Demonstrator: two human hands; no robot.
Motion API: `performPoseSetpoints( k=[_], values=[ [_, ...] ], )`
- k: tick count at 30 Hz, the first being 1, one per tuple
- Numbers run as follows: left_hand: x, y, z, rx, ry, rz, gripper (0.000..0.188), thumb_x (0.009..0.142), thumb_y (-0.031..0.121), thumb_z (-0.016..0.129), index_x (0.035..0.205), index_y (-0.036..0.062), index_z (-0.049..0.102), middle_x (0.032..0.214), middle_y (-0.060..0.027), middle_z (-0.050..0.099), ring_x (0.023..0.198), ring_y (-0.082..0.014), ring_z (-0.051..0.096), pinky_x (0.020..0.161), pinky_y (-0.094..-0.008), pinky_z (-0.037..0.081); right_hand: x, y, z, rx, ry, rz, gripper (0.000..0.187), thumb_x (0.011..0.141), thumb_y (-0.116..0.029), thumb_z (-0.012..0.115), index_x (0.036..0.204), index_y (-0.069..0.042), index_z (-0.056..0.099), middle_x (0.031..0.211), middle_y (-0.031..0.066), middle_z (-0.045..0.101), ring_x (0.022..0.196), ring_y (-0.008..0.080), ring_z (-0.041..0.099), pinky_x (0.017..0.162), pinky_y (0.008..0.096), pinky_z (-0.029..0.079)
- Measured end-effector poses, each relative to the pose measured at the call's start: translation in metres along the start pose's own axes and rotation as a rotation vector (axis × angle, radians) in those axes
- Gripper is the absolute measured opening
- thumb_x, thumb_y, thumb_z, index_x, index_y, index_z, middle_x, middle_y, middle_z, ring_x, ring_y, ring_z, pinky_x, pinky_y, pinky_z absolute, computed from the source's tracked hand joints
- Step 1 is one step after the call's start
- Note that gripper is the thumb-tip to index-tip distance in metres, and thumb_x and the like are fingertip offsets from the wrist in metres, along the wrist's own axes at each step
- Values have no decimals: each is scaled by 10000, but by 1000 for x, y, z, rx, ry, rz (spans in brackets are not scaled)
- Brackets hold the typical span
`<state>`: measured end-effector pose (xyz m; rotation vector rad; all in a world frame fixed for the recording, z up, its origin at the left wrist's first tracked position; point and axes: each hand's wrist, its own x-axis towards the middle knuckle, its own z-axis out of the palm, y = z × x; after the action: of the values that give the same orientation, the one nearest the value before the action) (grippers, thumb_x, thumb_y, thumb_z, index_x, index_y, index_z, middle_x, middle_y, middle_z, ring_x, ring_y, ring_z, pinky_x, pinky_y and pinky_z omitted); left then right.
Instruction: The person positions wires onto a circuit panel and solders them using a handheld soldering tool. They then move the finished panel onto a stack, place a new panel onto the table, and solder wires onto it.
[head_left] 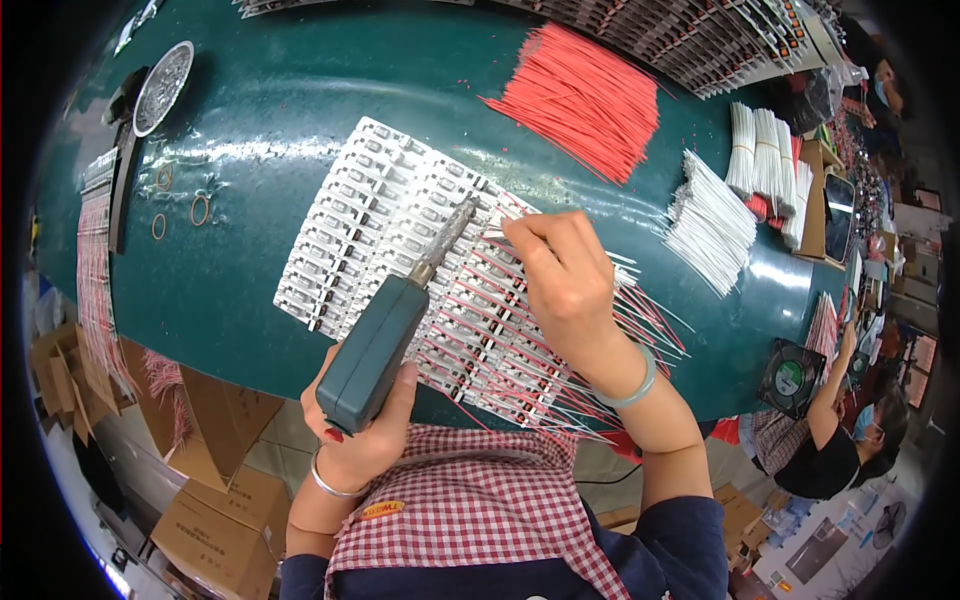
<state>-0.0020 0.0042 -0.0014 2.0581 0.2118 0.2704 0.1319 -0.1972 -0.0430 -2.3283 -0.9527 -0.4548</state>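
Note:
My left hand (365,445) is wrapped round the handle of a dark green soldering gun (372,350). Its metal tip reaches up and right to the upper edge of a white panel of small parts (350,210). Just right of the tip, my right hand (572,285) is closed in a pinch on a thin wire; the fingers partly hide it. Red and white wires (480,345) lie in rows across the right half of the panel, their loose ends sticking out beyond its right edge.
A pile of red wires (580,105) and white wire bundles (712,222) lie on the green table (230,280). A metal dish (163,90) and rubber bands (200,210) are at left. Wired strips (97,260), a black fan (792,377) and racked parts line the edges. A co-worker (850,440) sits at right.

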Motion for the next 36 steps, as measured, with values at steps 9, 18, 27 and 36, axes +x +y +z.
performPoseSetpoints(
  k=[9, 18, 27, 36],
  values=[
    [5, 4, 0, 6, -53, 35, 178, 763, -37, 733, 933, -56, 686, 869, -128, 669, 655, -184, 638, 586, -270, 500, 1, -3, 0, -32, -34, 32, 311, 718, 21, 628, 1027, 50, 660, 957, 129, 599, 828, 273, 574, 655, 359, 499],
    [5, 5, 2, -4, -61, 13, 160, 767, -54, 722, 922, -50, 682, 848, -117, 655, 649, -172, 629, 587, -262, 493, 2, -2, 1, -44, -34, 23, 301, 710, 21, 630, 1009, 46, 663, 938, 129, 594, 817, 274, 580, 654, 363, 501],
    [0, 6, 2, 3, -85, -17, 169, 750, -63, 730, 910, -55, 675, 848, -127, 656, 675, -212, 650, 616, -279, 510, 4, -4, 1, -35, -22, 34, 295, 702, 56, 652, 995, 24, 668, 908, 125, 603, 788, 276, 588, 641, 363, 501],
    [-24, -3, -5, -96, 34, -208, 270, 780, 22, 761, 1034, -38, 695, 985, -167, 715, 808, -264, 704, 738, -329, 545, 1, -3, 3, -59, -24, 17, 288, 706, 20, 643, 993, 42, 654, 928, 121, 583, 812, 269, 575, 662, 359, 495]
  ],
)
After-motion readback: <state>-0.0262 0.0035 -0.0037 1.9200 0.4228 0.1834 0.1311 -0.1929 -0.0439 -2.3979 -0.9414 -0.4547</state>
